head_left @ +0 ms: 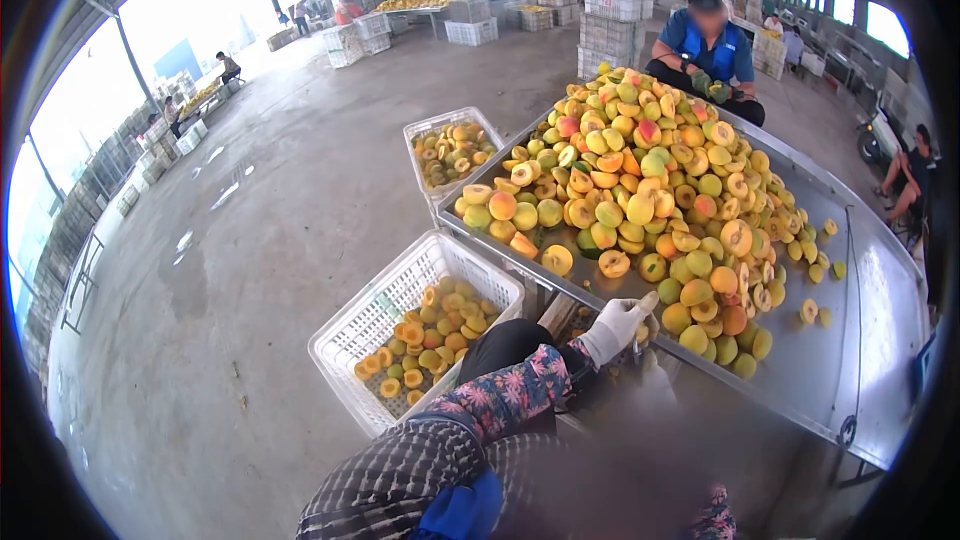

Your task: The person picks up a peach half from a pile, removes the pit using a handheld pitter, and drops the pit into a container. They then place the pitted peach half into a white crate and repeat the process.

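A large heap of yellow peaches [640,170], many of them halved with brown pit hollows, covers much of a metal-topped table [850,340]. My left hand [612,330], in a white glove and a floral sleeve, is closed at the table's near edge, beside the heap. Between its fingers is what looks like a peach [648,304], mostly hidden by the glove. Just below it is my right hand [655,385], pale and badly smeared; its fingers and anything in them cannot be made out.
A white plastic crate [345,348] with peach halves stands on the floor by my left knee. A second crate [412,130] of peaches sits beyond it. Across the table a person in a blue vest [708,45] works with gloved hands. Stacked crates [612,25] rise behind.
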`<state>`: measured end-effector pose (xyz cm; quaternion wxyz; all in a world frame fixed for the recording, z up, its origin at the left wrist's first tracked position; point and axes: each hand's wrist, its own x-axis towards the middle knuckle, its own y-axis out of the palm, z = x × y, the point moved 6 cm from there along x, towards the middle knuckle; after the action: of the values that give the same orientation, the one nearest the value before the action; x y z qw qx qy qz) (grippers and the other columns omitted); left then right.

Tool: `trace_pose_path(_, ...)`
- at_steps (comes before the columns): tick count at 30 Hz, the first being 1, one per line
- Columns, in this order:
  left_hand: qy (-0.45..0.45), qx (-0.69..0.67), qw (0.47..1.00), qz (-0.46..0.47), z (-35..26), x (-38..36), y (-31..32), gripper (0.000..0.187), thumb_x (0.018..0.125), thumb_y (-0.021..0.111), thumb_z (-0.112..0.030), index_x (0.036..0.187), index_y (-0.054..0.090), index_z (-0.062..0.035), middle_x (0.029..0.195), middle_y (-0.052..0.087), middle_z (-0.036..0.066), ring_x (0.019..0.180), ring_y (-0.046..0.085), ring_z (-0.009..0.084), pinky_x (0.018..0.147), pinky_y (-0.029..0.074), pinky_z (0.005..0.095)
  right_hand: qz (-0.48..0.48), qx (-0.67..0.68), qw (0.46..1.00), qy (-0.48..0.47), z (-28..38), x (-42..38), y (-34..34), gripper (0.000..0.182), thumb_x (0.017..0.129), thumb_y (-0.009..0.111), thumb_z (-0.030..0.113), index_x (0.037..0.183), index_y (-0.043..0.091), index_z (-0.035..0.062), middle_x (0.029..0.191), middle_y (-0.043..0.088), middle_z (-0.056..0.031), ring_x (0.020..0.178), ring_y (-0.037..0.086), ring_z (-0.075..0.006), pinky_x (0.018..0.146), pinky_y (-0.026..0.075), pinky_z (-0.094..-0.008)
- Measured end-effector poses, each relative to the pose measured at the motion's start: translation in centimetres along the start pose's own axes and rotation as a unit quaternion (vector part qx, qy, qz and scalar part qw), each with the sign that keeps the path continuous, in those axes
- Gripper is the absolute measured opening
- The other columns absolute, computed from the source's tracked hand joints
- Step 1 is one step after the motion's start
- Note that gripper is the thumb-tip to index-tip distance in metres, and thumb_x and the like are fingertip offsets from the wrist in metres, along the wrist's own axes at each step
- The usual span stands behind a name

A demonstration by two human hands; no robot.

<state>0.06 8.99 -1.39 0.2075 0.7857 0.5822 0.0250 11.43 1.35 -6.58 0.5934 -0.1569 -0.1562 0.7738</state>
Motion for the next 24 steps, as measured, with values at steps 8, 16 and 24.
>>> trace_pose_path(8, 0.017, 0.03, 0.998, 0.053, -1.7, -0.8, 0.7, 0.056, 0.096, 0.054, -0.047, 0.069, 0.066, 0.0017, 0.068, 0.068, 0.011, 0.055, 0.06, 0.0156, 0.056, 0.049, 0.0267, -0.002, -0.017, 1.0, 0.01, 6.3, -1.2, -0.7, 0.046, 0.087, 0.054, 0.003, 0.13, 0.042, -0.0054, 0.117, 0.059, -0.0221, 0.11, 0.058, -0.0346, 0.092, 0.045, -0.0381)
trace_pose_path(16, 0.064, -0.009, 0.994, 0.083, -1.1, 0.9, 0.7, 0.054, 0.1, 0.044, -0.04, 0.073, 0.062, 0.0039, 0.074, 0.067, 0.019, 0.068, 0.064, 0.0289, 0.065, 0.053, 0.0391, 0.066, 0.289, 0.944, 0.147, 6.8, -1.6, 0.4, 0.023, 0.096, 0.054, 0.017, 0.117, 0.05, 0.0075, 0.077, 0.054, 0.001, 0.065, 0.056, -0.0111, 0.054, 0.045, -0.0259)
trace_pose_path(24, -0.067, -0.086, 0.994, 0.017, -0.2, 0.0, 1.0, 0.05, 0.093, 0.058, -0.046, 0.081, 0.055, 0.0024, 0.079, 0.063, 0.019, 0.071, 0.066, 0.035, 0.067, 0.056, 0.0472, -0.033, 0.099, 0.993, -0.056, 4.8, -0.7, -0.7, 0.028, 0.092, 0.059, 0.017, 0.112, 0.049, 0.0002, 0.077, 0.06, -0.0133, 0.063, 0.06, -0.0276, 0.056, 0.046, -0.0347)
